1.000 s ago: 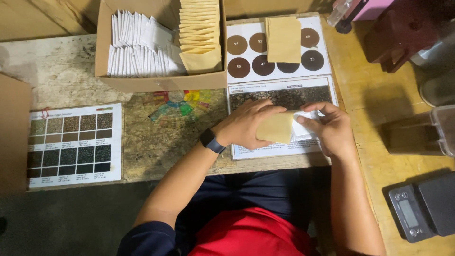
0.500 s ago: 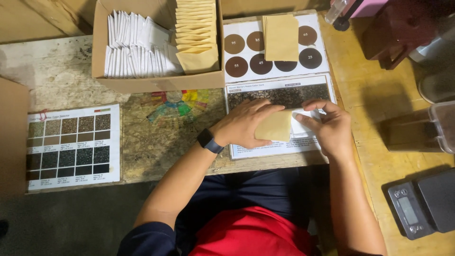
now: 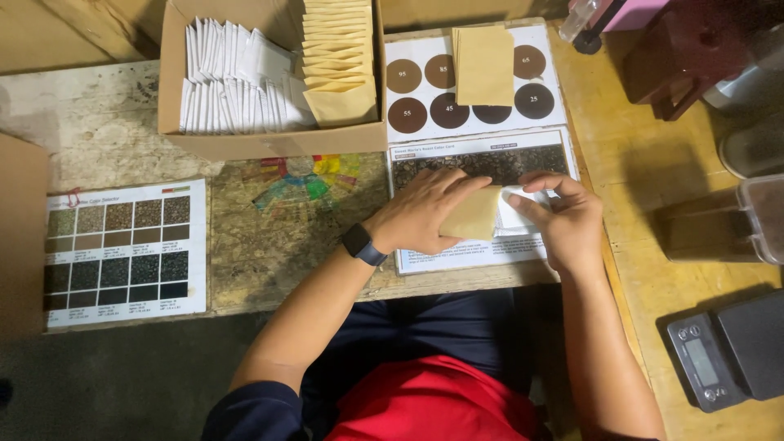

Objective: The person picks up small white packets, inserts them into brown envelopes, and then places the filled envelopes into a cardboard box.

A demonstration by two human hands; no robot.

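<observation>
A small tan envelope lies flat on a printed sheet at the near edge of the table, pinned there under both hands. The left hand lies spread over its left half, fingers nearly flat, pressing rather than gripping. The right hand curls loosely at its right edge, fingertips touching a white slip that pokes out beside the envelope — whether the slip is inside the mouth or just alongside I cannot tell. This looks like the filling or closing step. Any next move calls for the left hand holding the envelope steady. Just beyond lies a chart of brown circles with a second envelope on it, then a cardboard box of white and tan envelopes.
</observation>
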